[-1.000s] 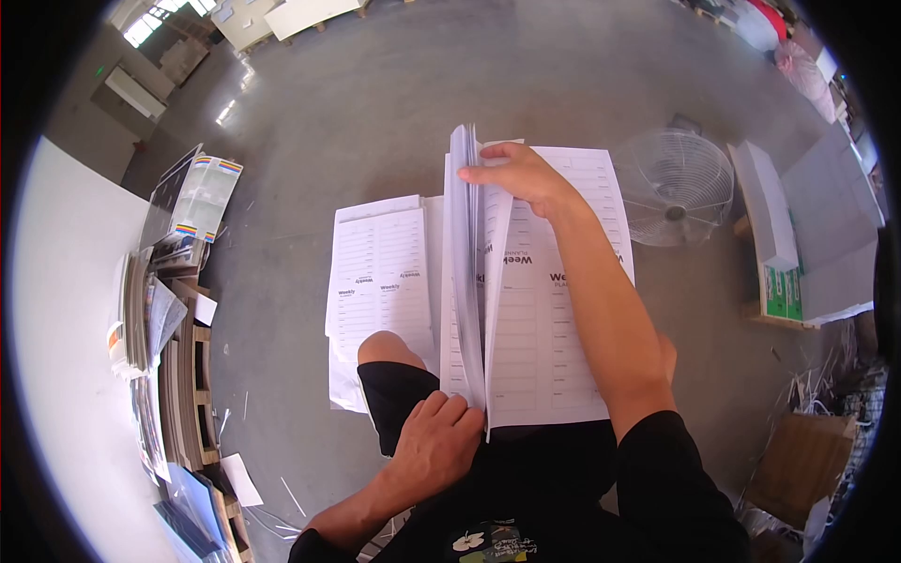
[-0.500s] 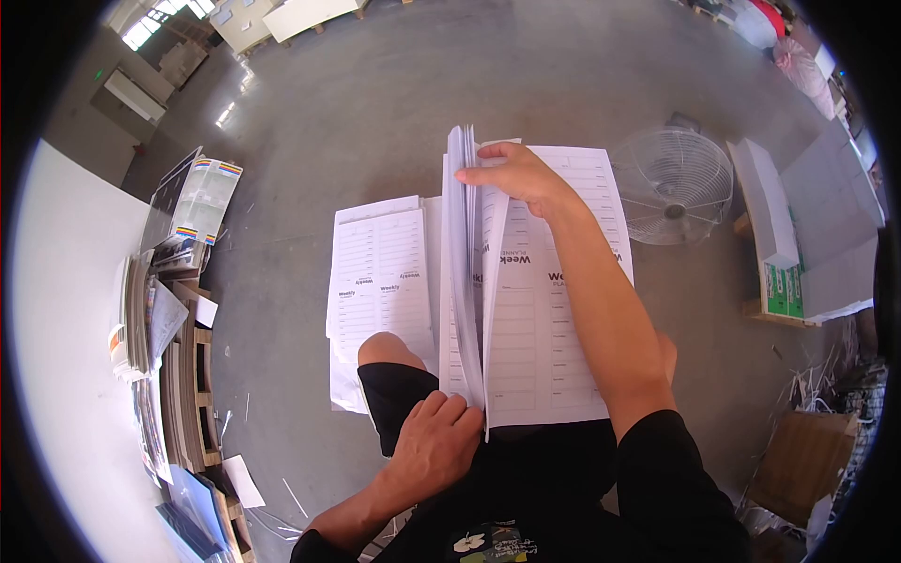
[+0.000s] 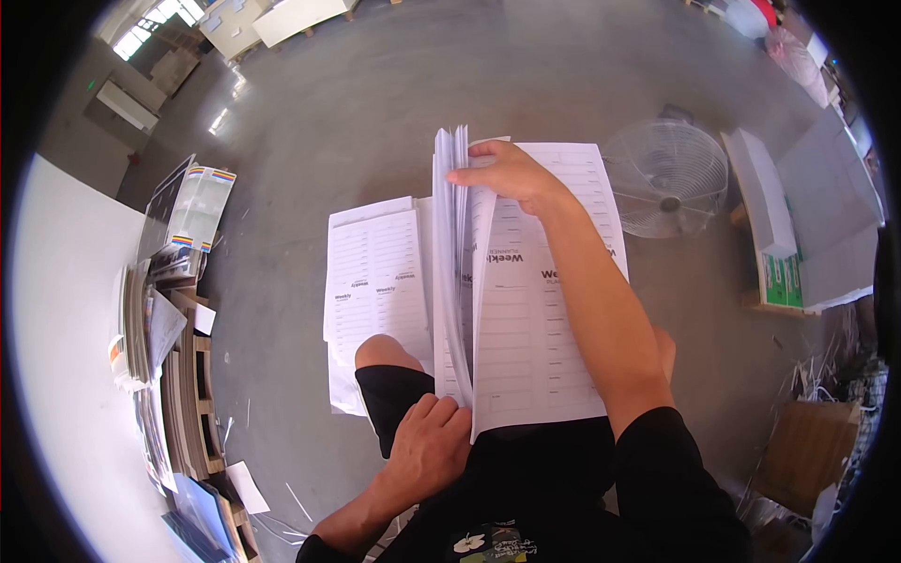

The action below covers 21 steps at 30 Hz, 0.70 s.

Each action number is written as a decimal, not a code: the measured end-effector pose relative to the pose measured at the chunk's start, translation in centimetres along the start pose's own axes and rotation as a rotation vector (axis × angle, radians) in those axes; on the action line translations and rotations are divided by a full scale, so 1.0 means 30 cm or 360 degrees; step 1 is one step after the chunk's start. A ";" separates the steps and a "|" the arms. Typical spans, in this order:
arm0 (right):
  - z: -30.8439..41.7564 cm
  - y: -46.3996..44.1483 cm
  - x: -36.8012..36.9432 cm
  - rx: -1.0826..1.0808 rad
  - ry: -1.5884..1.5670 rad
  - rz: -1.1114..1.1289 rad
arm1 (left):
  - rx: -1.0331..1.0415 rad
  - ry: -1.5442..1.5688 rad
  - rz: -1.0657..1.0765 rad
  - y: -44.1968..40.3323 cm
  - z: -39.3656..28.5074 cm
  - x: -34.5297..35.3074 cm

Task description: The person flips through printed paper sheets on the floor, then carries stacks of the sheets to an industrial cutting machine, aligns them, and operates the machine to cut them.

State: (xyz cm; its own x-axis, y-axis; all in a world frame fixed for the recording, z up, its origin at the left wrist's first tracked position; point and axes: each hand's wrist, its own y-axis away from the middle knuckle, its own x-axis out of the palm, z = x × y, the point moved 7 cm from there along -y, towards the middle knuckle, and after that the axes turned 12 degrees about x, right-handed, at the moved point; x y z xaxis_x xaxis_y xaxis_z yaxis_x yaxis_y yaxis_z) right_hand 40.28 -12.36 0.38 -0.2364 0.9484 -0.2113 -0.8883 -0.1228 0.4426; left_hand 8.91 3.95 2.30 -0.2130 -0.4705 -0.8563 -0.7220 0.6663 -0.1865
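Over grey floor [image 3: 310,122], pinching raised sheets [image 3: 450,225] with right hand [image 3: 516,178]; at their lower end, curling left hand [image 3: 431,439], cannot tell if gripping.

Glared white at the window [image 3: 160,27], glinted off the floor [image 3: 375,103] (pale streaks), bowed and blackened toward the edges.

The place appears to be a print or paper-finishing workshop. Planner sheets [image 3: 530,375], repeating one printed layout, suggest as much. Well to their left, wooden pallets [image 3: 206,405] bear thick piles of paper and board [image 3: 178,403]. To their right stands a caged fan [image 3: 662,178]; farther right and nearer the wearer lie loose paper strips [image 3: 824,361]. Beyond them stretches a broad, smooth grey floor [image 3: 450,75].
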 end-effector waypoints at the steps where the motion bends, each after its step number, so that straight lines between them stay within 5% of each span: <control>1: -0.004 -0.001 0.002 0.0009 -0.0010 0.0037 | -0.0006 -0.0002 -0.0002 0.002 0.003 0.004; 21: 0.000 0.005 0.009 0.0048 -0.0051 0.0100 | -0.0057 -0.0007 0.0082 0.013 0.006 0.014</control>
State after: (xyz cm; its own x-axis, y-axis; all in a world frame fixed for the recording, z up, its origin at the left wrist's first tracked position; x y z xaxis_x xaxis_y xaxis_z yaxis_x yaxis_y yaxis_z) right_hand 40.07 -12.12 0.38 -0.2781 0.9480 -0.1548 -0.8597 -0.1737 0.4804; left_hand 8.66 4.12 1.79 -0.2477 -0.4334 -0.8665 -0.7334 0.6683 -0.1246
